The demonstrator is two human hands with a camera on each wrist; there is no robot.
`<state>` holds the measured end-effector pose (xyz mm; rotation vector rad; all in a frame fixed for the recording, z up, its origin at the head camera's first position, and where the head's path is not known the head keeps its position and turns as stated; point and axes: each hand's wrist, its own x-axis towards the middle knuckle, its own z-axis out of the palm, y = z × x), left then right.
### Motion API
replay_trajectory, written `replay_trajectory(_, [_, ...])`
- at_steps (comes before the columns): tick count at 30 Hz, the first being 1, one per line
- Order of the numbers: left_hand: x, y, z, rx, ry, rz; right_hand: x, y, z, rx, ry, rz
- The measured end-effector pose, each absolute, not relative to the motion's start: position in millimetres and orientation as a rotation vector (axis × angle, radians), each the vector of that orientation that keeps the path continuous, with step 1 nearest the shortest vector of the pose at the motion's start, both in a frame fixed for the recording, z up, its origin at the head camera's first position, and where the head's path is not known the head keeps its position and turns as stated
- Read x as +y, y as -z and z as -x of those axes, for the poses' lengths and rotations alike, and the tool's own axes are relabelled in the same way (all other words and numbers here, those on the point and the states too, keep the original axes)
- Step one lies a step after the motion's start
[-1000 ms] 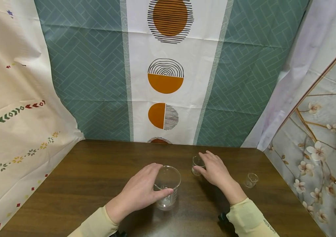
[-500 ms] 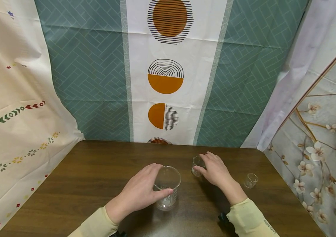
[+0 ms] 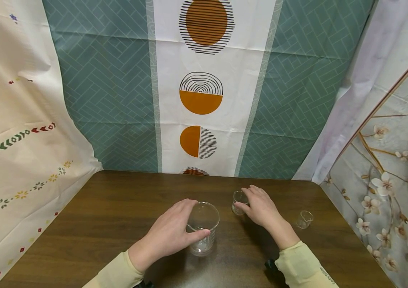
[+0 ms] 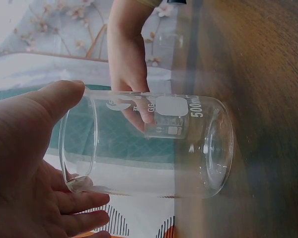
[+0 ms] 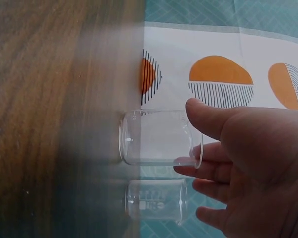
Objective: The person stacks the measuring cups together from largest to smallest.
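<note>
My left hand [image 3: 169, 230] holds a large clear glass beaker [image 3: 202, 244] near its rim, with the thumb on the near side. In the left wrist view, white print reading 500ml shows on this beaker [image 4: 203, 148], and the index finger lies by its spout. Farther back, my right hand [image 3: 261, 206] holds a small glass beaker [image 3: 238, 209] by its upper part. The right wrist view shows the thumb on one side of this small beaker [image 5: 156, 139] and fingertips at the other. Both beakers are upright and see-through, with no contents showing.
Another small glass beaker [image 3: 305, 219] stands on the right of the brown wooden table [image 3: 117, 208]. In the right wrist view a small beaker [image 5: 156, 201] shows beside the held one. A green and white patterned cloth [image 3: 125, 100] hangs behind, with curtains at both sides.
My right hand and the small beaker in it have shifted very slightly left and toward me. The left hand and large beaker have stayed in place.
</note>
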<state>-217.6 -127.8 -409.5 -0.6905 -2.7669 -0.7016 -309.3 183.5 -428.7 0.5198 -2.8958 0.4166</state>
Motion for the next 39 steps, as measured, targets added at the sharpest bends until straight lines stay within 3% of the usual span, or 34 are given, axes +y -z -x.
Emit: replay_trajectory(39, [-127.1,409.2,217.3,-2.775,0.728,0.681,179.4,425.1,307.5,-2.767,-0.428,-0.556])
